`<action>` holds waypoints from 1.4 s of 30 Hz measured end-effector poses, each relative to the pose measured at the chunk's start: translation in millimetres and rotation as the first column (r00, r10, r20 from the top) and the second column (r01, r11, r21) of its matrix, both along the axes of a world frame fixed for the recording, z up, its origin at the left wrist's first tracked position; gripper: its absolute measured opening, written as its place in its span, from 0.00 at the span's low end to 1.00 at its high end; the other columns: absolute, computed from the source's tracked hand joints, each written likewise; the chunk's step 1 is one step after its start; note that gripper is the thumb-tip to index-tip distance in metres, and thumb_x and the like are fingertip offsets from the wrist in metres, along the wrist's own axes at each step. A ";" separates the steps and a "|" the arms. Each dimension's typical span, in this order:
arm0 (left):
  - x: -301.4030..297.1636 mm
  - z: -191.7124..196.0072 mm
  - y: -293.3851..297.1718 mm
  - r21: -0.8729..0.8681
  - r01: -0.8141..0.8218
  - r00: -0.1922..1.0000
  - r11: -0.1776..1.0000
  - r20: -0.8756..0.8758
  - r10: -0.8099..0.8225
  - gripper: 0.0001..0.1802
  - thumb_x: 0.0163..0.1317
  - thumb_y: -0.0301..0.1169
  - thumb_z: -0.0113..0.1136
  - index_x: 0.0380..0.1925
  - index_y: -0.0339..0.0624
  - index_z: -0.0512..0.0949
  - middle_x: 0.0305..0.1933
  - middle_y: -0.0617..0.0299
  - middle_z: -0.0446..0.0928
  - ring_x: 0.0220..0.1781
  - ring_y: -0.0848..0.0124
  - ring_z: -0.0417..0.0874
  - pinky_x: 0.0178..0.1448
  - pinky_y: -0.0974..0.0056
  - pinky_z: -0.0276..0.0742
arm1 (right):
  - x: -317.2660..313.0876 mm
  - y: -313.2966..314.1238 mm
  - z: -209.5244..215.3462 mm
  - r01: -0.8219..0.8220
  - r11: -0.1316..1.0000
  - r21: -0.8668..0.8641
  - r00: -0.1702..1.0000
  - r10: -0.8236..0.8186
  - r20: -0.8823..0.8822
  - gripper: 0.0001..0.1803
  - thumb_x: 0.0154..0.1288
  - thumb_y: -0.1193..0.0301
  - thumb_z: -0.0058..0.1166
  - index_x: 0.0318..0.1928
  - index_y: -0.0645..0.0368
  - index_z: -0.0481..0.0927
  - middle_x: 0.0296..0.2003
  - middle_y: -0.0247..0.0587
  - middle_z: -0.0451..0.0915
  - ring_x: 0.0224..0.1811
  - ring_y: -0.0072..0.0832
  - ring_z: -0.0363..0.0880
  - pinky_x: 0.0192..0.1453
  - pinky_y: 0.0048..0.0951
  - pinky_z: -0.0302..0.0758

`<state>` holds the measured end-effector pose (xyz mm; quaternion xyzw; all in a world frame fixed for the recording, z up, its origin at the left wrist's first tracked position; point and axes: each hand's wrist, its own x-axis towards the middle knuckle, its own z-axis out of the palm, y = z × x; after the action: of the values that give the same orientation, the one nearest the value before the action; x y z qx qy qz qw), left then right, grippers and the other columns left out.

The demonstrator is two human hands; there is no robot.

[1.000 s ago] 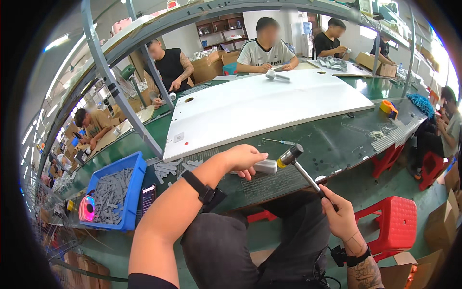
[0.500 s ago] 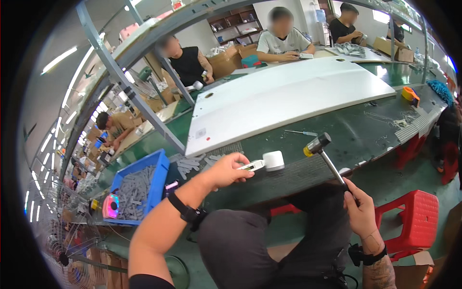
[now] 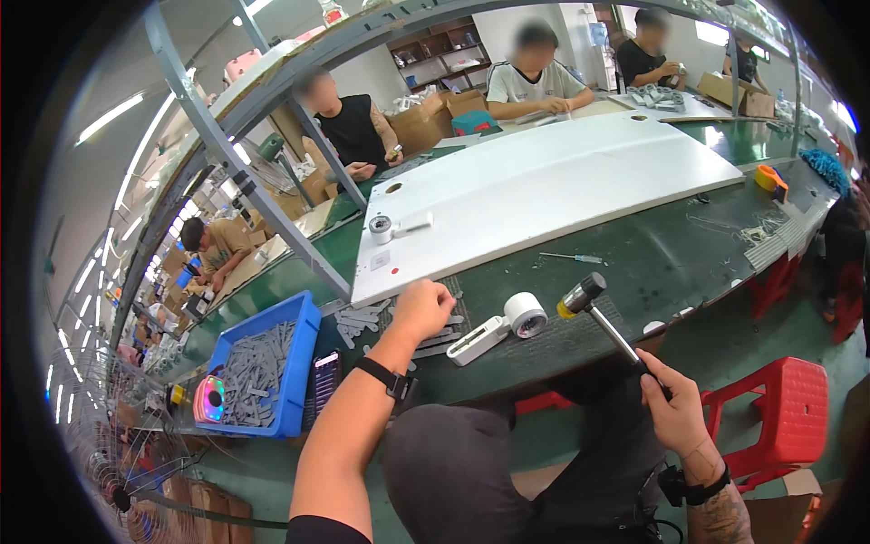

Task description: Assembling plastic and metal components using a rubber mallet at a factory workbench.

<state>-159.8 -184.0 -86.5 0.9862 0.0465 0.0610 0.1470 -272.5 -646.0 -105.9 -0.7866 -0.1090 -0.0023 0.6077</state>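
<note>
My right hand (image 3: 672,403) is wrapped round the handle of a mallet (image 3: 580,295), which has a black face and a yellow one on a metal shaft. The mallet head is raised above the table's near edge. A white device (image 3: 480,341) with a long slotted handle and a round, gauge-like head lies on the green table, apart from both hands. My left hand (image 3: 424,310) is over the loose grey strips (image 3: 439,343), its fingers curled closed. What those fingers hold, if anything, is hidden.
A big white board (image 3: 544,195) lies across the table, with another white device (image 3: 381,229) on it. A blue bin (image 3: 304,363) of grey strips and a phone (image 3: 326,379) are at left. Beyond the board lies a screwdriver (image 3: 571,257); a red stool (image 3: 784,417) stands right. Several people work around.
My left hand has let go of the white device and moved left to the grey strips. Another white device now lies on the board, near the person at far left. The mallet dipped slightly.
</note>
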 end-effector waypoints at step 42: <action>-67.7 15.1 -73.5 -0.274 0.315 0.922 0.909 0.315 -0.225 0.13 0.64 0.36 0.80 0.44 0.41 0.94 0.35 0.57 0.86 0.34 0.67 0.82 0.40 0.62 0.79 | 49.7 66.7 72.8 0.019 0.894 -0.448 0.935 0.143 0.325 0.20 0.80 0.62 0.60 0.69 0.41 0.87 0.38 0.50 0.90 0.42 0.52 0.89 0.47 0.46 0.83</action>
<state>-227.4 -257.5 -71.4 0.9277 -0.1032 0.1684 0.3168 -222.8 -579.3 -33.1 -0.8873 -0.2383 -0.0975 0.3826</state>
